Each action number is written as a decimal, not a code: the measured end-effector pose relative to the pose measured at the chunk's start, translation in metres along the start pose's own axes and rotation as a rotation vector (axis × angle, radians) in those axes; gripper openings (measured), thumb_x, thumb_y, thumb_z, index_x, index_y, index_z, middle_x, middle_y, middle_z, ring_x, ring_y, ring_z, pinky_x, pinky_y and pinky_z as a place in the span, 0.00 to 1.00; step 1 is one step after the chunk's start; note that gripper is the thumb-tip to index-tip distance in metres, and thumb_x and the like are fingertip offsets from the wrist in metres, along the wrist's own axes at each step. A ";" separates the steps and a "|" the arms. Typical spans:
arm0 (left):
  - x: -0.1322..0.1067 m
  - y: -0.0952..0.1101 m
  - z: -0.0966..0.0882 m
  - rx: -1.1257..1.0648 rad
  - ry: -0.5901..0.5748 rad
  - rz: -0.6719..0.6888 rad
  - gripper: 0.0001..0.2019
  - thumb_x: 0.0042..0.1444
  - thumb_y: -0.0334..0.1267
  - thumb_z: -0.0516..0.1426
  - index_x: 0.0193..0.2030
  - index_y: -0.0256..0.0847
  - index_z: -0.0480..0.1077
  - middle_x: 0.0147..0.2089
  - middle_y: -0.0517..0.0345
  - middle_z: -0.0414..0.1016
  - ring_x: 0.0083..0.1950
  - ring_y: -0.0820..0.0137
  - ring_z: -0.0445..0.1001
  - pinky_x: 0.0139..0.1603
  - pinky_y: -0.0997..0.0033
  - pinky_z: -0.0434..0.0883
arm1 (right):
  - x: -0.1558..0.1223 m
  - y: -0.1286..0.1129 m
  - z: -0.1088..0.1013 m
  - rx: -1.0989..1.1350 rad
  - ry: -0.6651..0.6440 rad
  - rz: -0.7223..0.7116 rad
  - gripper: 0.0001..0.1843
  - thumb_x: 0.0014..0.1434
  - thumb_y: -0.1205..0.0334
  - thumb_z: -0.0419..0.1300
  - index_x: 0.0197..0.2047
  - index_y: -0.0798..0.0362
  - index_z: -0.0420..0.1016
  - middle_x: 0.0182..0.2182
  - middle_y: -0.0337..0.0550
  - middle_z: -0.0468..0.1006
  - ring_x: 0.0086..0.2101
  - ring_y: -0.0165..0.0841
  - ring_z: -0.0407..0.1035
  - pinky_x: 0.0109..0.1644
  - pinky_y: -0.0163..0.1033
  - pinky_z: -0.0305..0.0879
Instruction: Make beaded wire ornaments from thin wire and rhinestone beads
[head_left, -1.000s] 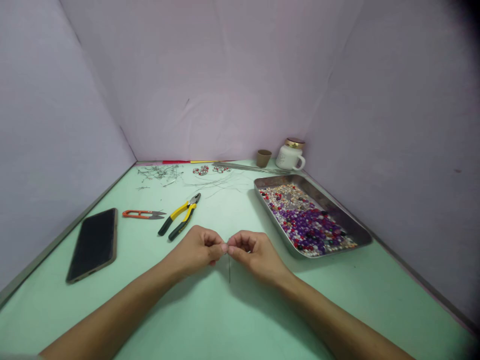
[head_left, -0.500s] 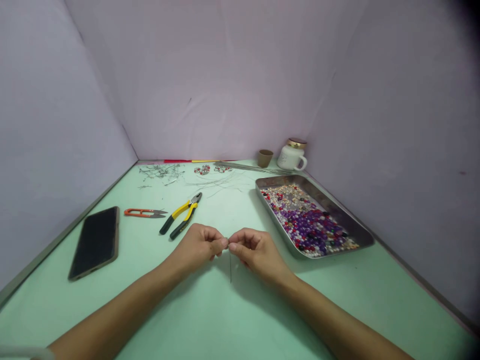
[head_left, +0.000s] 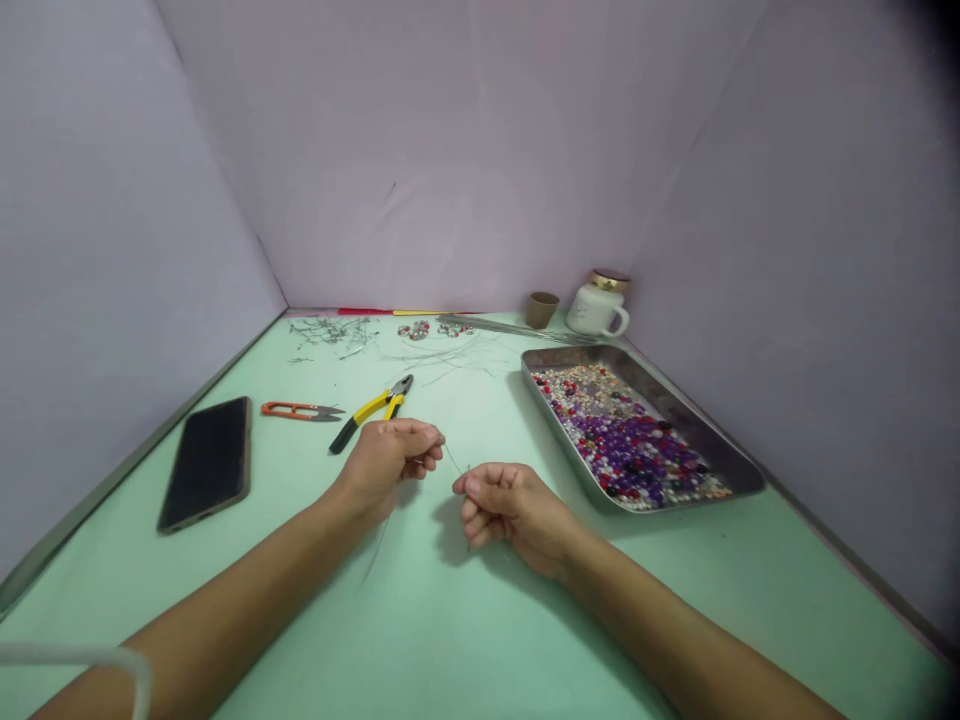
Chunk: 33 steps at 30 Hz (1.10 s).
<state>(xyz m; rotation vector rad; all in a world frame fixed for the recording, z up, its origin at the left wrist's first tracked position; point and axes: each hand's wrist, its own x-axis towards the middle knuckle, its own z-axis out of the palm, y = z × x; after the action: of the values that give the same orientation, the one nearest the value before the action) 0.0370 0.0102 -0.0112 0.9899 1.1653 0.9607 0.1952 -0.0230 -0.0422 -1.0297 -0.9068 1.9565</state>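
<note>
A thin wire (head_left: pixel 453 459) stretches at a slant between my two hands above the green tabletop. My left hand (head_left: pixel 399 458) pinches its upper end between thumb and forefinger, and a loose length of wire trails below that wrist. Lower and to the right, my right hand (head_left: pixel 501 508) is closed in a pinch on the other part of the wire, where a short end sticks up by the fingertips. Just behind my left hand lie pliers (head_left: pixel 373 408) with yellow and black handles, one handle partly covered by the hand.
To the right sits a metal tray (head_left: pixel 559 440) of mixed beads. Orange thread snips (head_left: pixel 301 411) and a phone (head_left: pixel 207 464) lie left. Along the back are wire scraps (head_left: pixel 334 333), beaded pieces (head_left: pixel 414 330), long wires (head_left: pixel 510 328), a brown cup (head_left: pixel 541 310) and a white lidded mug (head_left: pixel 596 310).
My hands have moved apart, the left one up and left, the right one slightly down. A stretch of wire now shows between them. The whole view has shifted a little.
</note>
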 end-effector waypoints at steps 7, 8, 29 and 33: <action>0.008 0.005 0.004 -0.161 0.114 -0.065 0.03 0.41 0.30 0.55 0.24 0.31 0.67 0.21 0.59 0.65 0.21 0.80 0.63 0.18 0.82 0.58 | -0.001 0.009 0.006 -0.100 -0.017 0.047 0.15 0.41 0.56 0.65 0.27 0.60 0.71 0.18 0.40 0.74 0.18 0.26 0.68 0.24 0.32 0.66; 0.008 0.005 0.004 -0.167 0.121 -0.062 0.03 0.41 0.30 0.55 0.24 0.31 0.67 0.21 0.59 0.65 0.21 0.80 0.63 0.18 0.82 0.59 | -0.001 0.009 0.007 -0.108 -0.019 0.048 0.15 0.41 0.56 0.65 0.27 0.60 0.70 0.18 0.40 0.74 0.18 0.26 0.68 0.24 0.33 0.66; -0.018 -0.014 0.015 0.239 -0.175 0.080 0.09 0.47 0.36 0.55 0.21 0.33 0.69 0.16 0.63 0.62 0.20 0.79 0.57 0.21 0.77 0.57 | -0.002 -0.009 -0.001 -0.042 0.064 -0.075 0.16 0.38 0.57 0.67 0.23 0.58 0.67 0.18 0.37 0.71 0.17 0.24 0.64 0.22 0.31 0.64; -0.017 -0.013 0.015 0.181 -0.195 0.005 0.07 0.45 0.37 0.56 0.25 0.33 0.70 0.16 0.64 0.62 0.18 0.79 0.57 0.17 0.78 0.56 | -0.002 -0.011 -0.001 -0.116 0.108 -0.103 0.16 0.36 0.57 0.67 0.21 0.57 0.65 0.14 0.34 0.68 0.14 0.21 0.58 0.13 0.26 0.50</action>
<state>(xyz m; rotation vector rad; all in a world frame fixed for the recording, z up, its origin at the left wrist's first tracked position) 0.0500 -0.0113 -0.0169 1.2045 1.0993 0.7537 0.1995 -0.0195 -0.0329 -1.1206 -1.0028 1.7632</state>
